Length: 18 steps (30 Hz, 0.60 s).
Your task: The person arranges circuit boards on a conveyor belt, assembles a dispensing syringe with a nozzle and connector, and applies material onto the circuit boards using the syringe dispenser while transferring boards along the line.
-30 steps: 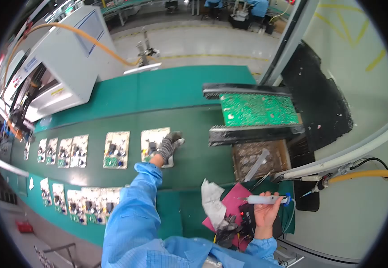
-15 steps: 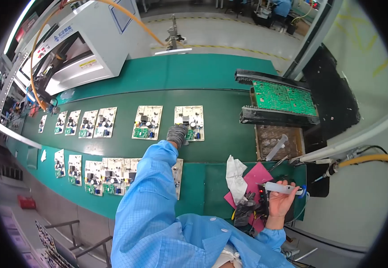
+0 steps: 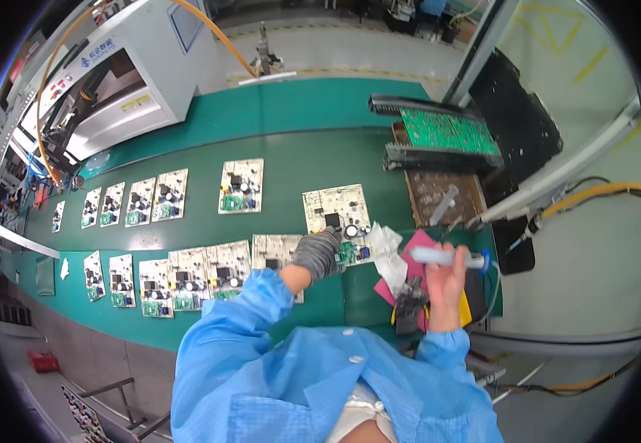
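My left hand [image 3: 318,253], in a grey striped glove, grips the lower left edge of a cream circuit board [image 3: 346,203] with a black block and green section. That board is tilted slightly and overlaps the near edge of the dark green belt. My bare right hand [image 3: 446,284] is closed around a white syringe [image 3: 438,257] with a blue end and a thin hose. Between the hands, a crumpled white cloth [image 3: 388,255] lies over a pink sheet [image 3: 418,241], touching or very near the board's right side. Another board [image 3: 276,242] lies partly behind my left hand.
Similar boards stand in two rows, one on the belt [image 3: 283,162], one along the near green mat [image 3: 313,304]. A green panel [image 3: 446,133] rests between black rails above a brown box [image 3: 424,193] holding a loose syringe. A white machine [image 3: 139,81] is at the back left.
My left hand has brought the board from the belt's row rightward and nearer to my body. My right hand still holds the syringe, now closer to the board. The camera view has shifted.
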{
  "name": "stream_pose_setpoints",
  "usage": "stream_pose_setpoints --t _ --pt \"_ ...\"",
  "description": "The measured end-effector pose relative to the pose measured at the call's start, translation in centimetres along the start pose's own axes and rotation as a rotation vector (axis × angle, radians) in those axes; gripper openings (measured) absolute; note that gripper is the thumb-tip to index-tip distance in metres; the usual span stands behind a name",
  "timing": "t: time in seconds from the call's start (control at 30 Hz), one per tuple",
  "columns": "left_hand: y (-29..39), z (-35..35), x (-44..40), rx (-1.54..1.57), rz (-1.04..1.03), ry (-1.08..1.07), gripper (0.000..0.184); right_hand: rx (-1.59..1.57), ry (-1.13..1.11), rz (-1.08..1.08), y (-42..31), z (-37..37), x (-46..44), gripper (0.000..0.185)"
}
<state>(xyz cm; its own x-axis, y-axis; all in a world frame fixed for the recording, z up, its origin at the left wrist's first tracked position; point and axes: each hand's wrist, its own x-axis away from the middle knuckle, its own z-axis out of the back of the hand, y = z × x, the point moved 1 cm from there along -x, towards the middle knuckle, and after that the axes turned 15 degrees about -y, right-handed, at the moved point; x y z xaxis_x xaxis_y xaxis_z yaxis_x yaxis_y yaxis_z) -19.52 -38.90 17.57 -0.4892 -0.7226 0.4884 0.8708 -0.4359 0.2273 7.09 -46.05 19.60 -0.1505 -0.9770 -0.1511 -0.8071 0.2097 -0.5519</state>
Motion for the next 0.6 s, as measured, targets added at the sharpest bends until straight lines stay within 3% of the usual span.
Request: stream_pose_setpoints --t 0.07,0.17,0.37,0.6 --pt "2.2 -0.8 3.8 0.035 -0.051 0.002 0.068 0.083 -0.005 0.005 1.3 -1.9 -0.1 0.022" --pt "3.5 -3.6 6.6 0.05 -0.146 0.168 0.064 0.243 -0.041 0.017 3.0 -3.8 0.2 0.031" --pt "5.0 -3.9 9.7 0.071 -0.14 0.16 0.061 0.519 -0.095 0.034 3.8 -5.1 0.9 0.035" --pt "5.6 -3.4 10.3 0.106 -0.133 0.121 0.059 0.574 -0.127 0.012 3.9 -5.3 1.1 0.037"
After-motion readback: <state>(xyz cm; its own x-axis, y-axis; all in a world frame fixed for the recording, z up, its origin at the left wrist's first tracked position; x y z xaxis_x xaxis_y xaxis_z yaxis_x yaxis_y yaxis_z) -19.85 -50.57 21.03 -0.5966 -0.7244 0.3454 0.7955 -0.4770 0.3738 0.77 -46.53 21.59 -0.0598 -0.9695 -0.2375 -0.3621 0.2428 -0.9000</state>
